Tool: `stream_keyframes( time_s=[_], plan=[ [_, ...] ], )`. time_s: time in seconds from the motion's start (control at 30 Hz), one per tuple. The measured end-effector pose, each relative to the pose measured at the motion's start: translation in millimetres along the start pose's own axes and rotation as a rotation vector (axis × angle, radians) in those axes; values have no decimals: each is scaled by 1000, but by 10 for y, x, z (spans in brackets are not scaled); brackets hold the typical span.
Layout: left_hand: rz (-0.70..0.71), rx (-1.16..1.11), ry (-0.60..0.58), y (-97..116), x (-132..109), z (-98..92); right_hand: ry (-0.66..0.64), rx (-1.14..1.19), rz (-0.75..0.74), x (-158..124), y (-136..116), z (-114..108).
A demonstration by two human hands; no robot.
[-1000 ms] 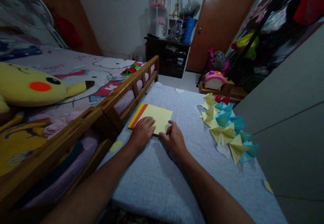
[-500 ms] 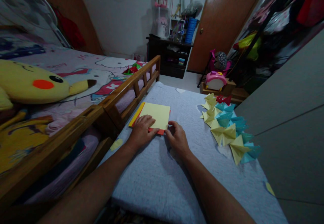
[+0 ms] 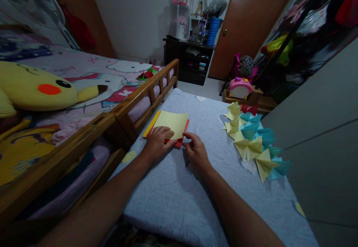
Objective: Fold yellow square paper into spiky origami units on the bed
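A small stack of square paper lies on the bed sheet, with a pale yellow paper sheet (image 3: 173, 122) on top. Its near right part is bowed upward. Below it show a red sheet (image 3: 179, 142) and, along the left side, an orange-yellow sheet (image 3: 149, 127). My left hand (image 3: 159, 141) lies flat across the stack's near left part, fingers spread. At the near right corner, the index fingertip of my right hand (image 3: 197, 150) touches the pale yellow sheet's edge. The thumb sits a little below, apart from the index finger.
Folded yellow paper pieces (image 3: 248, 146) and blue ones (image 3: 253, 130) stand in rows at the right, with red pieces (image 3: 248, 109) behind. A wooden rail (image 3: 145, 86) borders the left side. Beyond it lies a yellow plush toy (image 3: 33, 86). A cabinet wall (image 3: 321, 127) stands at the right.
The pale yellow sheet's near right corner has risen and bent, uncovering more of the red sheet. My left hand has stayed on the stack; my right has shifted only slightly.
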State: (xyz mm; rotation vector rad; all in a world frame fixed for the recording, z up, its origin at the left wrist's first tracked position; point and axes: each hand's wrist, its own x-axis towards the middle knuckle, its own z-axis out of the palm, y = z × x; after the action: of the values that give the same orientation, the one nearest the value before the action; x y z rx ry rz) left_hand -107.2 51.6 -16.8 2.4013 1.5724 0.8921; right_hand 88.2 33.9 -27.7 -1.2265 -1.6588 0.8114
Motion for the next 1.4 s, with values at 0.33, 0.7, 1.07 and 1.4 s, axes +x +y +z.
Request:
stream_keyframes(
  time_s=[0.33,0.7,1.07,1.4],
  plan=[
    [17,-155,-27,32,51,0,-19,-48,-3,-13,0,-14],
    [9,-231,-34,9,56,-36,-21,-33,-1,-28,-8,-26],
    [102,-70,135,105,61,12,-22,-37,-56,-21,-8,-15],
    [373,44,298,312,-20,-127,164,-385,-320,-3,-12,-67]
  ],
)
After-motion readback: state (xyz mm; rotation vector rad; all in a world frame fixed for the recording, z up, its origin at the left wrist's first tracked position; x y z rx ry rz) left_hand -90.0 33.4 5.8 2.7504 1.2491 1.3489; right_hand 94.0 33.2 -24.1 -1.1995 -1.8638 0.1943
